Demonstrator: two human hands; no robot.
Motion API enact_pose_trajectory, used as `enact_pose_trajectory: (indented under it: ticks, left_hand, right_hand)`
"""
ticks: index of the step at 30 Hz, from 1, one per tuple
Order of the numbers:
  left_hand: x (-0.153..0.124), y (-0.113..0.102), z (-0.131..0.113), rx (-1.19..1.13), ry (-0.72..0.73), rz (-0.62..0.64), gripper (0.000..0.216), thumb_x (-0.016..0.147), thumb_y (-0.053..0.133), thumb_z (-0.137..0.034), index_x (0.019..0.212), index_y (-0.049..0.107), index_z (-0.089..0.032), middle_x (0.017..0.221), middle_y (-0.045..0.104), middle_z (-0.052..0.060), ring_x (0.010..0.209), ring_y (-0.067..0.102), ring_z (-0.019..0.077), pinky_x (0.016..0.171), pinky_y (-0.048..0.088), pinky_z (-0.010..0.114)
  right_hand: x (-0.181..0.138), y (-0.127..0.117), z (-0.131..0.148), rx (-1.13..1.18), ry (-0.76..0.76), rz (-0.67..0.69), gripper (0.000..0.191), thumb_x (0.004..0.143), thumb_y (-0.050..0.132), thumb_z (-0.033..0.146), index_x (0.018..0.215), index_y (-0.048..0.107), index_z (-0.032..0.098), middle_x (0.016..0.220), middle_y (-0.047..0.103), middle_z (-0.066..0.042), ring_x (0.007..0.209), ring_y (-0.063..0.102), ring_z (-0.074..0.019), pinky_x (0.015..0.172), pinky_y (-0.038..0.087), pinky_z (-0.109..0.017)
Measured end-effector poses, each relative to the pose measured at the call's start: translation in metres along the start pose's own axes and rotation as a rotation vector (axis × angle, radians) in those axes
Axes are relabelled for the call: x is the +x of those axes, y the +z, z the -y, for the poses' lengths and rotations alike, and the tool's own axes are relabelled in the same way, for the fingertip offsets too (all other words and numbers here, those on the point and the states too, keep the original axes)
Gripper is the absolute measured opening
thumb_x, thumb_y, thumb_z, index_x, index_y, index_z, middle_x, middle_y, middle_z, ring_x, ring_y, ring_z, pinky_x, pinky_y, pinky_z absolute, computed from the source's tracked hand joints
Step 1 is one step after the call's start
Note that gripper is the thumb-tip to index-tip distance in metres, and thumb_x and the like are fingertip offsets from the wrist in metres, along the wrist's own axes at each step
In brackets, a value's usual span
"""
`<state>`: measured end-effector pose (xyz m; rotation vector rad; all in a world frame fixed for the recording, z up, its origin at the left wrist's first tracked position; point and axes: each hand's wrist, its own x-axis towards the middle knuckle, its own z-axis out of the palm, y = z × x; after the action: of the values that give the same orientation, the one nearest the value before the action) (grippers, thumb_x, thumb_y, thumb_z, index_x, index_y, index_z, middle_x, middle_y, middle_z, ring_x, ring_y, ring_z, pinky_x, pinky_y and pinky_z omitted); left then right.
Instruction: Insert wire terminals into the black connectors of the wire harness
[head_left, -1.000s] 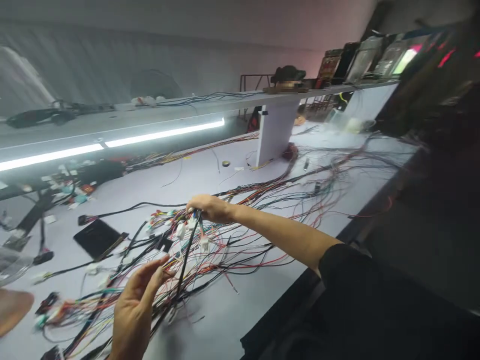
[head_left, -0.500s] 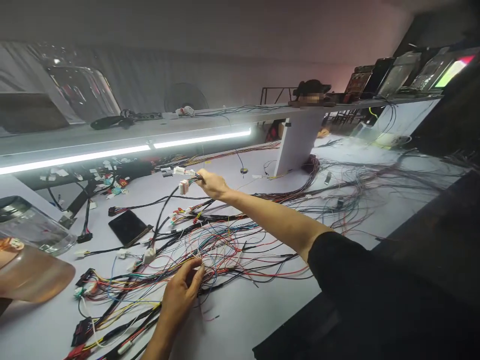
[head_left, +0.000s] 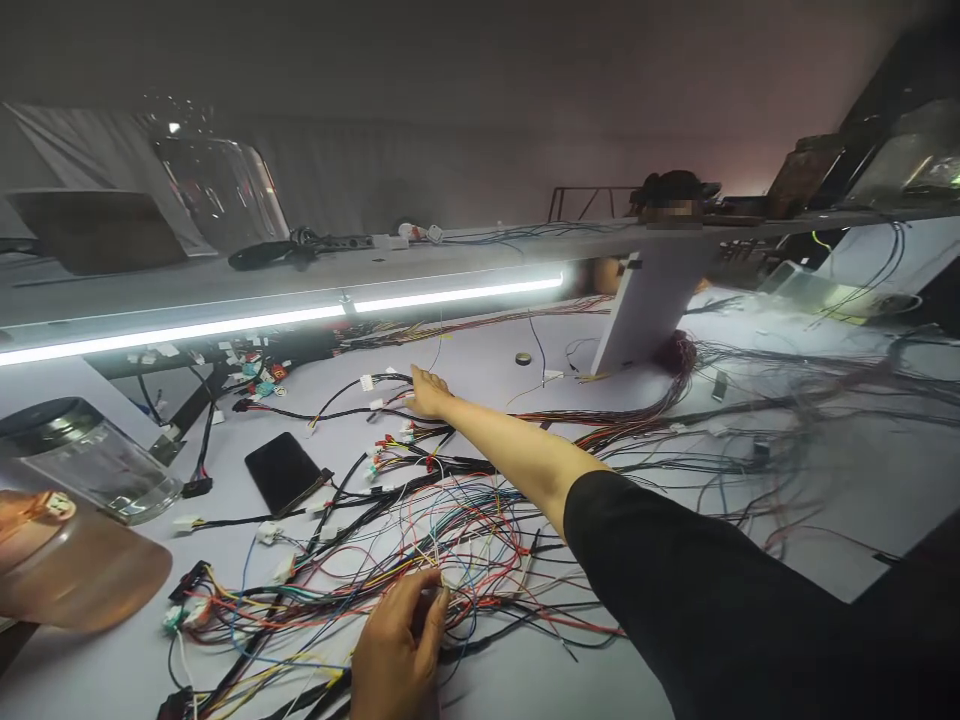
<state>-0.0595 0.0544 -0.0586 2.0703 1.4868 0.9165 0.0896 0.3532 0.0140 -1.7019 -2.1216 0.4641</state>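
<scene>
My left hand (head_left: 401, 635) is low in the view over a tangle of thin coloured wires (head_left: 480, 560). Its thumb and forefinger pinch together around a thin white wire (head_left: 437, 540). Farther out, my right arm stretches to the back of the table. There, my right hand (head_left: 430, 393) is closed over a black-sleeved wire harness (head_left: 345, 388), fingertips partly hidden. White connectors (head_left: 367, 382) on short leads stick out to the left of that hand. Just in front lie more harness ends with red, yellow and white connectors (head_left: 386, 450).
A black phone-like slab (head_left: 283, 472) lies left of the wires. Beside it are a clear jar (head_left: 90, 460) and a brownish container (head_left: 90, 570). A shelf with a lit tube (head_left: 457, 294) spans the back, held by a white upright panel (head_left: 645, 310). A person's head shows beyond it.
The view has swung left, shifting the scene rightward. My right hand has lowered with the harness connectors, which were raised in front of it and now sit close to the table. My left hand keeps its pinch.
</scene>
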Motion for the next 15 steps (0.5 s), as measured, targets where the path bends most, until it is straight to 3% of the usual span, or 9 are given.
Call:
enact_pose_trajectory:
  ticks: [2,5,11,15]
  left_hand:
    - [0.001,-0.002,0.0,0.027,0.024,0.002,0.025,0.088,0.058,-0.045,0.104,0.067,-0.028,0.101,0.071,0.0,0.089,0.069,0.0134,0.079,0.056,0.021]
    - [0.003,-0.003,-0.003,0.04,0.033,-0.004,0.023,0.089,0.057,-0.043,0.103,0.066,-0.027,0.098,0.071,-0.001,0.085,0.069,0.0125,0.075,0.056,0.02]
    - [0.003,-0.001,0.001,0.071,0.064,-0.01,0.025,0.088,0.058,-0.044,0.103,0.068,-0.027,0.099,0.072,0.001,0.087,0.069,0.0155,0.075,0.058,0.023]
    - [0.001,0.001,0.007,0.082,0.065,-0.008,0.026,0.087,0.059,-0.045,0.105,0.066,-0.028,0.102,0.071,-0.001,0.089,0.069,0.0145,0.078,0.057,0.023]
  right_hand:
    - [0.001,0.01,-0.009,0.006,-0.074,0.05,0.091,0.08,0.067,0.037,0.153,0.019,0.01,0.156,0.026,-0.018,0.143,0.029,-0.0317,0.116,0.027,-0.044]
    - [0.002,0.011,-0.025,0.031,-0.143,0.075,0.082,0.087,0.06,0.037,0.153,0.02,0.008,0.158,0.021,-0.016,0.146,0.022,-0.0274,0.12,0.021,-0.04]
    - [-0.012,-0.021,-0.072,0.094,-0.098,-0.023,0.053,0.101,0.03,0.03,0.149,0.032,0.008,0.152,0.036,-0.016,0.14,0.036,-0.0202,0.116,0.029,-0.034]
    - [-0.041,-0.039,-0.106,0.086,-0.05,-0.021,0.052,0.1,0.037,0.03,0.147,0.036,0.01,0.143,0.049,-0.016,0.128,0.051,-0.0196,0.109,0.038,-0.033]
